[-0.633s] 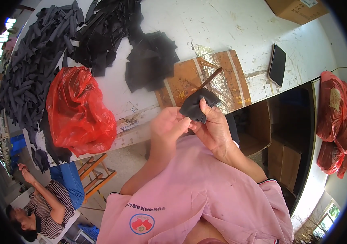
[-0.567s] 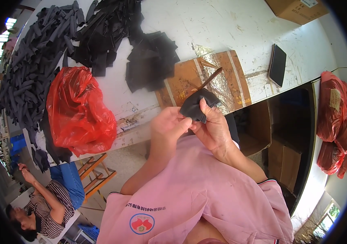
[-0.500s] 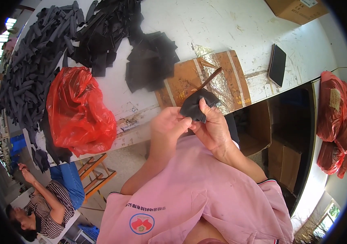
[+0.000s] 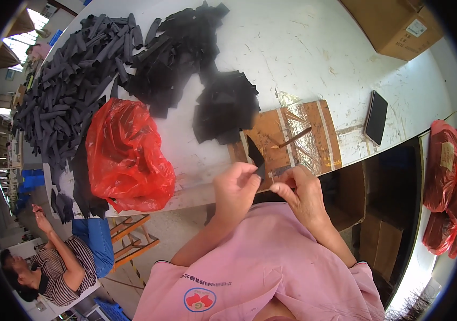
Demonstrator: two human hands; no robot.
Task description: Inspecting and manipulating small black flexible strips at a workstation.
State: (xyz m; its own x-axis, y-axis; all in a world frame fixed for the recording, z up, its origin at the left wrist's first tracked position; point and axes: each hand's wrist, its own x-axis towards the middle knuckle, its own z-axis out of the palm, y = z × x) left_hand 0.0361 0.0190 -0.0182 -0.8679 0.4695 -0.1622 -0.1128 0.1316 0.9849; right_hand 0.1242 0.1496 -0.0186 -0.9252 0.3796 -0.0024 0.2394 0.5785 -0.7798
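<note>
My left hand (image 4: pixel 235 193) is closed, pinching a small black fabric piece (image 4: pixel 255 155) that stands up from its fingertips over the table's near edge. Just to its right is my right hand (image 4: pixel 304 193), fingers curled in and thumb drawn toward the forefinger. Anything between those fingertips is too small to make out. Beyond both hands, a worn cardboard sheet (image 4: pixel 324 131) with strips of tape lies on the table. A slender brown tool (image 4: pixel 296 137) rests on it, its kind unclear. At the sheet's left is a stack of flat black fabric pieces (image 4: pixel 225 107).
On the white table (image 4: pixel 271 51), rolled dark grey fabric pieces (image 4: pixel 73 85), more black pieces (image 4: pixel 175 59) and a red plastic bag (image 4: pixel 127 160) lie left. A phone (image 4: pixel 376 117) and carton (image 4: pixel 394 27) are right. Red bags (image 4: pixel 445 171) hang far right. Another person (image 4: pixel 60 262) sits lower left.
My hands have come apart, and the black fabric now stays in the left hand alone. The right hand has let go of it. The whole view has shifted, with the table lower and further right.
</note>
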